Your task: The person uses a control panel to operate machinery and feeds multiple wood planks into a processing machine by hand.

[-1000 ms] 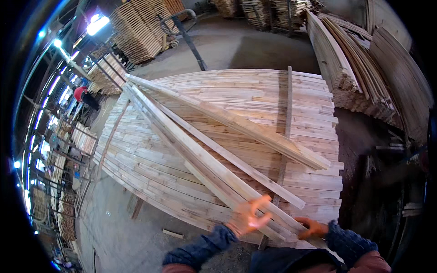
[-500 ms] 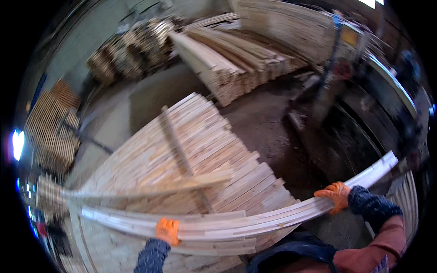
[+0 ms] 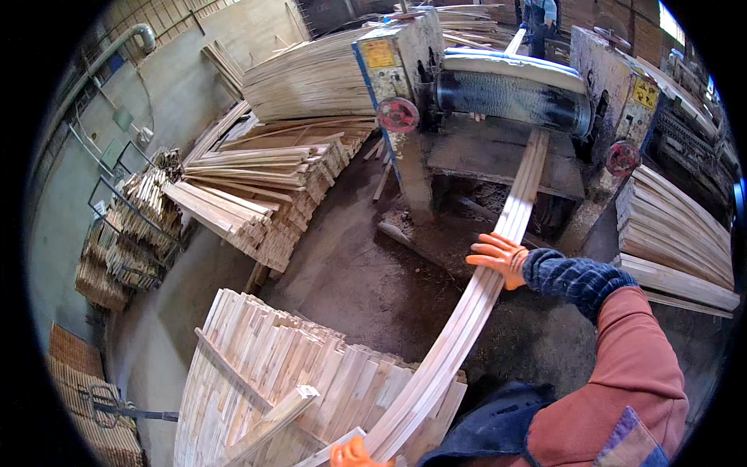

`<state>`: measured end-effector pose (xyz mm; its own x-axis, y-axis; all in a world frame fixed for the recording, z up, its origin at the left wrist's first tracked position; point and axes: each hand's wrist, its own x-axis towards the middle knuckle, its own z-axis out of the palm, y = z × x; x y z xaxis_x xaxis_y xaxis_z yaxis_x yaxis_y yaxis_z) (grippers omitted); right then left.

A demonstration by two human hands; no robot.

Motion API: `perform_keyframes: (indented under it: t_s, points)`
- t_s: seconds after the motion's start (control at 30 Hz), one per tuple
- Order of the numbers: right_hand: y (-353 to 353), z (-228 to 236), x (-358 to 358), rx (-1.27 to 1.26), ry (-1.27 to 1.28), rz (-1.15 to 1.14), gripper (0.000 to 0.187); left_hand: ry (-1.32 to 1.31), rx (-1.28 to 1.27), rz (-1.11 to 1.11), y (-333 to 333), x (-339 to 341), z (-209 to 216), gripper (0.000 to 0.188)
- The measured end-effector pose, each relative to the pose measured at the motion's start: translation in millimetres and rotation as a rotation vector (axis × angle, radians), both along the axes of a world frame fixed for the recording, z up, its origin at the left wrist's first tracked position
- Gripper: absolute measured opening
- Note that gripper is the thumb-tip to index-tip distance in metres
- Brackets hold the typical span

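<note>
Strips [image 3: 457,335] of pale timber, bundled side by side, run from the lower edge of the view up to a machine's dark plate [image 3: 471,156], their far ends just below a broad roller [image 3: 506,100]. A worker's orange-gloved right hand [image 3: 502,259] lies across the bundle near its middle, fingers outstretched rather than clenched. The left hand [image 3: 354,453], gloved alike, is at the lower edge beside the strips, largely cut off; its grip cannot be told. Red handwheels [image 3: 398,114] flank the roller. At lower left spreads a stack [image 3: 338,385] of planks, while another person [image 3: 538,22] stands beyond the machine.
</note>
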<state>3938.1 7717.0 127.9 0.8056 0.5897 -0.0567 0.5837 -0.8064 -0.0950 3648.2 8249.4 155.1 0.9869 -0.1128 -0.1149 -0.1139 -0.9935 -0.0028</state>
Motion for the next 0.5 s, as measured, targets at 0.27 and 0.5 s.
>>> perform_keyframes:
  t_s: [0.27,0.5]
  points:
    - [79,-30,-28,0.176,0.037,0.436,0.127,-0.016,-0.234,0.004,-171,95,-42,0.075]
    - [66,-18,-10,-0.017,0.130,0.529,0.114,-0.201,-0.492,-0.046,-191,84,-49,0.094]
